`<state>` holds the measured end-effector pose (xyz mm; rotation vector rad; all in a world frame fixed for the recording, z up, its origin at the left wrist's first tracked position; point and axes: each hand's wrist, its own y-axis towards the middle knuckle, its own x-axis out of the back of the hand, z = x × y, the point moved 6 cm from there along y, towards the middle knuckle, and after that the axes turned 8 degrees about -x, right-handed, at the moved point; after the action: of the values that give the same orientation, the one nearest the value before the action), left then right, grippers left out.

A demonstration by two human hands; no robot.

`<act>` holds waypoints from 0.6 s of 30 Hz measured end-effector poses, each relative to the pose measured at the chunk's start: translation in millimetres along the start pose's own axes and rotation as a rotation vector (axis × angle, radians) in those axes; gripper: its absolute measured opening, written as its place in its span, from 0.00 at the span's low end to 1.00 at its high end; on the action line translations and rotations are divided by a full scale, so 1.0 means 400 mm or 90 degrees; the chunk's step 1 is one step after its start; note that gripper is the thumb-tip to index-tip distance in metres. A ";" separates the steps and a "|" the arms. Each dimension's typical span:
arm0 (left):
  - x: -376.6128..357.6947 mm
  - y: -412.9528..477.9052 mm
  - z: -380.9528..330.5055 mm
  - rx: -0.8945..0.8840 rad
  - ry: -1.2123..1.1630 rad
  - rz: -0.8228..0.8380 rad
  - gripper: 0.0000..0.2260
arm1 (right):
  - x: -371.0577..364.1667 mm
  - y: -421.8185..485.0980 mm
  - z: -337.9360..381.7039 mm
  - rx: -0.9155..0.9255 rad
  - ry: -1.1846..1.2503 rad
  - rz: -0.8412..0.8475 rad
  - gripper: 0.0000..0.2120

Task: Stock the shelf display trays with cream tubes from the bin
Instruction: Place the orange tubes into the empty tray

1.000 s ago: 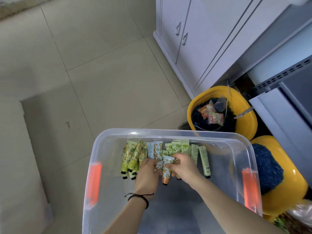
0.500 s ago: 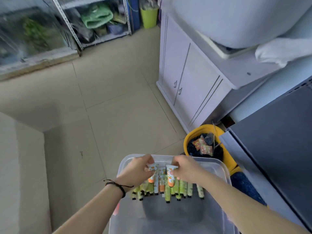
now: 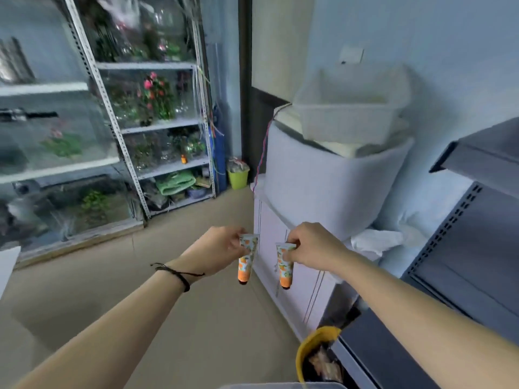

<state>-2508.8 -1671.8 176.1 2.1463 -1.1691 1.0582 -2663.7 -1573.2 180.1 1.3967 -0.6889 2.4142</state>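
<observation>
The person's left hand (image 3: 222, 247) is pinching the flat crimped end of a small white plastic cream tube (image 3: 245, 262) printed with orange fruit, with thumb and fingers curled tight on it. The tube is hanging in the air with its dark cap pointing down. The right hand (image 3: 311, 245) is holding a second matching cream tube (image 3: 284, 266) the same way, its fingers clamped on the crimped top and the cap hanging down. The two tubes are hanging near each other without touching, at about the same height, in front of a white cabinet with panelled doors (image 3: 306, 293). A thin black cord bracelet (image 3: 179, 275) is sitting on the left wrist. At the very bottom edge, the pale translucent rim of a plastic bin (image 3: 280, 385) is just showing, well below both tubes. A round yellow plastic basket (image 3: 304, 352) with dark contents is standing beside it, next to the foot of the cabinet. A dark grey metal shelf unit with slotted uprights (image 3: 463, 262) is filling the right side. A crumpled white cloth (image 3: 376, 241) is lying between that unit and the cabinet. An empty-looking clear plastic tub (image 3: 351, 116) is resting on the pale rounded appliance on top of the cabinet. Across the beige tiled floor (image 3: 112, 276), a grey metal rack (image 3: 165, 124) is holding plants and pink flowers, with a small lime-green waste bin (image 3: 238, 176) standing beside it.
</observation>
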 end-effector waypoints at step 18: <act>0.520 0.134 -0.722 -0.311 0.075 -0.088 0.02 | 0.797 -0.354 0.197 0.002 -0.024 -0.203 0.09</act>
<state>-2600.2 -1598.6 516.2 1.7307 -1.0741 0.7329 -2700.9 -1495.8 527.4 1.4347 -0.4317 2.1469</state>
